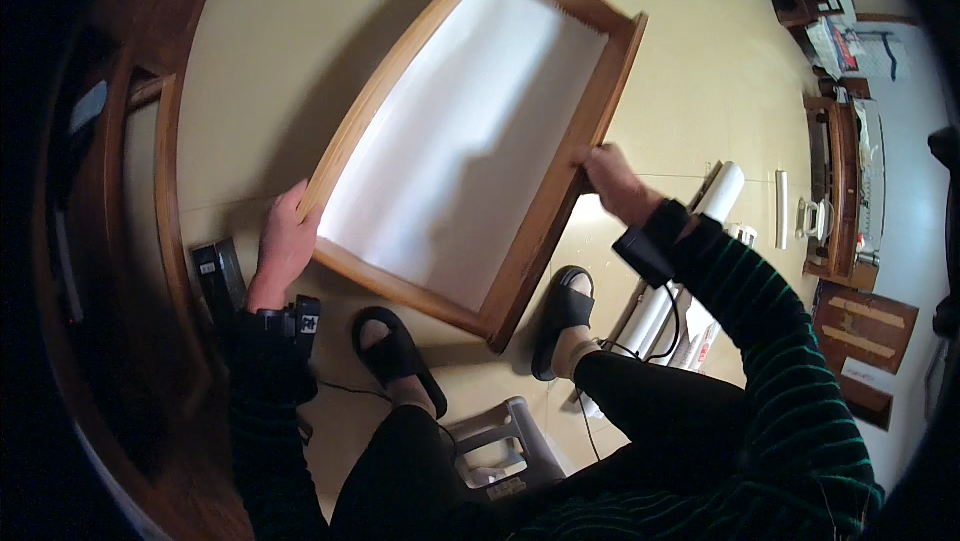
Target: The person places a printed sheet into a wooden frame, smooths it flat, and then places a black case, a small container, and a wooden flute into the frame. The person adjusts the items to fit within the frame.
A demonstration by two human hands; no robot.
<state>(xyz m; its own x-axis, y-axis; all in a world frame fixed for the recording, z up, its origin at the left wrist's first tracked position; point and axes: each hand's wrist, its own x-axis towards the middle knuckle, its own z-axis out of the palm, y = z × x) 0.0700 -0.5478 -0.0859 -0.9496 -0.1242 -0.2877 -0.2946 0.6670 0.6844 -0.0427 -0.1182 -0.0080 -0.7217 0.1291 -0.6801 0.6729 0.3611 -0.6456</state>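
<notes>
A wooden drawer (345,153) with a white lining (450,141) is held up off the floor, tilted so its far end leans to the right. My left hand (288,241) grips its left side wall near the close corner, the fingers hidden behind the wood. On the opposite wall, my right hand (614,179) is closed round the edge about halfway along, slightly blurred. Inside the drawer only the lining shows, with a shadow across it.
White rolls (722,191) lie on the tiled floor to the right, near a white strip (782,209). Wooden furniture (168,171) stands at left beside a black box (218,276). A grey plastic stool (520,441) is between my legs, with thin cables nearby. Wooden drawers (865,331) rest far right.
</notes>
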